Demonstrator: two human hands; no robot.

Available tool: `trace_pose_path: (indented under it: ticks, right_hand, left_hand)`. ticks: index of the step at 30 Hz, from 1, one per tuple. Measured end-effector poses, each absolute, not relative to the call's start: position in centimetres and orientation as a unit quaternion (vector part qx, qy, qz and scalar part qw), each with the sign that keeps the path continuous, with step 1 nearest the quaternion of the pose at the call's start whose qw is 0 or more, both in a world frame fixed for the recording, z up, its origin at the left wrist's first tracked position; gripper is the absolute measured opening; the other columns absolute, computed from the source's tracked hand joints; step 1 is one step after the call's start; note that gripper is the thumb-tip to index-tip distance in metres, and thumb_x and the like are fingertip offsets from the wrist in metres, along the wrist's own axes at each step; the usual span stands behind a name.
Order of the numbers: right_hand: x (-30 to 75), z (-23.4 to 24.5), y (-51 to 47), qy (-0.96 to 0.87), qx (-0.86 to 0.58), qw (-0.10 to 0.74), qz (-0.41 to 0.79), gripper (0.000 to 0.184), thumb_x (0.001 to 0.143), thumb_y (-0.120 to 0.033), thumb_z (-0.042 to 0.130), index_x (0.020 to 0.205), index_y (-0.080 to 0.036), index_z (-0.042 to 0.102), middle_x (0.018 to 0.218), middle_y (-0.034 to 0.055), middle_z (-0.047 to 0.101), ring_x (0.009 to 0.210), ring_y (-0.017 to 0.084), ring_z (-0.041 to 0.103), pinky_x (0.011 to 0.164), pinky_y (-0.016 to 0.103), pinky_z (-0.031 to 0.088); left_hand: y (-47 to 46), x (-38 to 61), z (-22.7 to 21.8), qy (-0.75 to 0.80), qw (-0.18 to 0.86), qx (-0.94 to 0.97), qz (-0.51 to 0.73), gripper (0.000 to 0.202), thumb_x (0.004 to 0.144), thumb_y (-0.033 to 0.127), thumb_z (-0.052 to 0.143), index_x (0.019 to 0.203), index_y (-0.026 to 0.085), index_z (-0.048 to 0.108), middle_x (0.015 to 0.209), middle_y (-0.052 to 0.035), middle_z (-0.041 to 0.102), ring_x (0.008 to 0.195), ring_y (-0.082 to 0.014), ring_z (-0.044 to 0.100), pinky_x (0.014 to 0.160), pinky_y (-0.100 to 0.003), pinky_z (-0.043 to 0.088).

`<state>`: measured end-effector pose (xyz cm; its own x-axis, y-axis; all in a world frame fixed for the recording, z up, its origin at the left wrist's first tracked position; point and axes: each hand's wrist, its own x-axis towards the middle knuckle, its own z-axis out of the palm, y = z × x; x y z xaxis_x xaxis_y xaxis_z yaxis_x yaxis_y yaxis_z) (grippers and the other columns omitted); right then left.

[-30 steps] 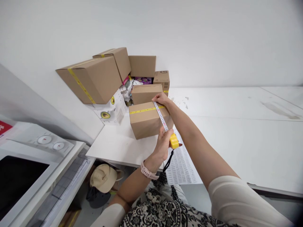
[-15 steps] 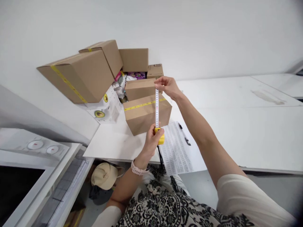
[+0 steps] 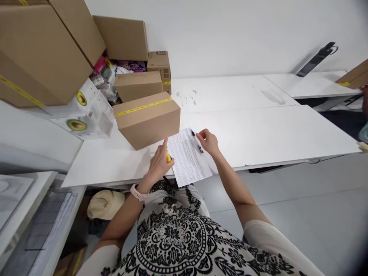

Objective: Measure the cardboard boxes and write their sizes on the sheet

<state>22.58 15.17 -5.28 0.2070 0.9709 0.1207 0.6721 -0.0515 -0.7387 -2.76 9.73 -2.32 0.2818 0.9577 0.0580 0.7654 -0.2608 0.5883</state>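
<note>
A brown cardboard box (image 3: 148,119) with a yellow tape stripe sits on the white table (image 3: 258,130). Just in front of it my left hand (image 3: 158,163) is closed around a yellow tape measure (image 3: 168,156), mostly hidden in the palm, resting at the left edge of a printed paper sheet (image 3: 186,159). My right hand (image 3: 208,141) is at the sheet's upper right corner, fingers curled on a black pen (image 3: 197,141) that lies there.
More cardboard boxes (image 3: 43,50) are piled at the back left over white printed cartons (image 3: 86,115). A beige cap (image 3: 105,203) lies under the table. Another box (image 3: 355,74) shows at the far right edge, and a white machine (image 3: 17,199) stands at the left.
The tape, stretched over the box a moment ago, has been drawn back in. My right hand let go of its end and dropped to the pen on the sheet; the view swung right.
</note>
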Motion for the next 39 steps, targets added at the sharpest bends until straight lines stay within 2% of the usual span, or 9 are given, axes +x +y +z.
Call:
trace_pose_path:
  ticks: [5,9,15,24,27,30,33,36,39]
  right_hand:
    - [23.7,-6.8,17.7,-0.655,-0.719,0.157,0.17,0.025,0.09,-0.04,0.06,0.107,-0.021,0.055,0.086,0.006,0.071,0.08,0.025,0.064,0.067,0.032,0.041]
    - [24.2,-7.6,18.1,-0.697,-0.681,0.145,0.171,0.028,0.086,-0.017,0.053,0.113,-0.02,0.06,0.084,0.0048,0.072,0.079,0.023,0.065,0.071,0.031,0.043]
    - [27.2,-8.4,18.0,-0.75,-0.614,0.168,0.182,0.041,0.087,-0.008,0.04,0.111,-0.016,0.071,0.097,0.0088,0.074,0.085,0.021,0.066,0.08,0.032,0.047]
    - [26.6,-7.0,18.6,-0.893,-0.444,-0.059,-0.052,0.036,0.09,0.001,0.037,0.098,-0.012,0.069,0.099,0.0195,0.07,0.091,0.028,0.06,0.075,0.038,0.041]
    - [28.4,-6.7,18.5,-0.869,-0.491,0.049,-0.046,0.024,0.094,-0.01,0.041,0.098,-0.015,0.064,0.094,0.0168,0.071,0.088,0.027,0.061,0.072,0.038,0.042]
    - [29.4,-6.8,18.0,-0.734,-0.602,0.313,0.025,0.012,0.095,-0.027,0.048,0.094,-0.019,0.057,0.082,0.01,0.069,0.078,0.024,0.062,0.07,0.036,0.045]
    - [28.2,-7.3,18.0,-0.546,-0.593,0.549,0.22,0.023,0.097,-0.045,0.047,0.098,-0.022,0.054,0.07,0.0017,0.064,0.065,0.019,0.061,0.065,0.034,0.05]
    - [26.3,-8.4,18.8,-0.459,-0.498,0.602,0.424,0.041,0.088,-0.062,0.057,0.1,-0.022,0.058,0.074,0.0021,0.067,0.068,0.017,0.064,0.07,0.035,0.054]
    - [25.2,-9.7,19.8,-0.448,-0.469,0.59,0.481,0.048,0.07,-0.058,0.08,0.093,-0.021,0.06,0.074,0.0001,0.065,0.068,0.015,0.061,0.07,0.033,0.052]
  left_hand:
    - [11.4,-5.6,-3.0,0.595,0.113,0.795,0.03,0.066,0.089,0.02,0.045,0.154,0.015,0.035,0.133,-0.0188,0.054,0.119,-0.0354,0.054,0.096,-0.048,0.046]
    - [13.1,-7.1,-4.3,0.59,0.091,0.802,-0.019,0.061,0.09,0.018,0.039,0.151,0.016,0.041,0.132,-0.0183,0.056,0.122,-0.0348,0.05,0.099,-0.048,0.042]
    - [15.4,-7.3,-5.8,0.54,0.091,0.837,-0.003,0.06,0.091,0.019,0.037,0.151,0.016,0.043,0.134,-0.0159,0.058,0.123,-0.0333,0.047,0.105,-0.045,0.035]
    - [16.1,-0.3,-4.9,0.454,0.098,0.879,0.105,0.052,0.094,0.016,0.037,0.144,0.013,0.052,0.138,-0.0145,0.06,0.13,-0.0289,0.047,0.114,-0.044,0.032]
    - [17.2,3.2,-5.2,0.418,0.129,0.883,0.173,0.046,0.093,0.012,0.04,0.134,0.013,0.06,0.132,-0.0128,0.064,0.128,-0.0264,0.051,0.112,-0.041,0.039]
    - [18.9,5.8,-6.5,0.408,0.162,0.872,0.217,0.038,0.09,0.005,0.044,0.117,0.013,0.07,0.121,-0.0121,0.07,0.12,-0.0257,0.058,0.106,-0.04,0.046]
    - [20.3,7.2,-8.2,0.409,0.173,0.866,0.23,0.03,0.086,0.001,0.051,0.098,0.014,0.075,0.111,-0.0107,0.074,0.111,-0.0255,0.063,0.099,-0.04,0.052]
    - [20.9,7.5,-9.5,0.408,0.165,0.866,0.236,0.025,0.086,0.001,0.057,0.091,0.016,0.075,0.106,-0.0085,0.076,0.107,-0.0247,0.065,0.096,-0.04,0.054]
    - [20.8,7.0,-10.2,0.403,0.154,0.871,0.237,0.027,0.089,0.003,0.057,0.097,0.019,0.077,0.114,-0.0078,0.076,0.112,-0.0237,0.066,0.1,-0.04,0.054]
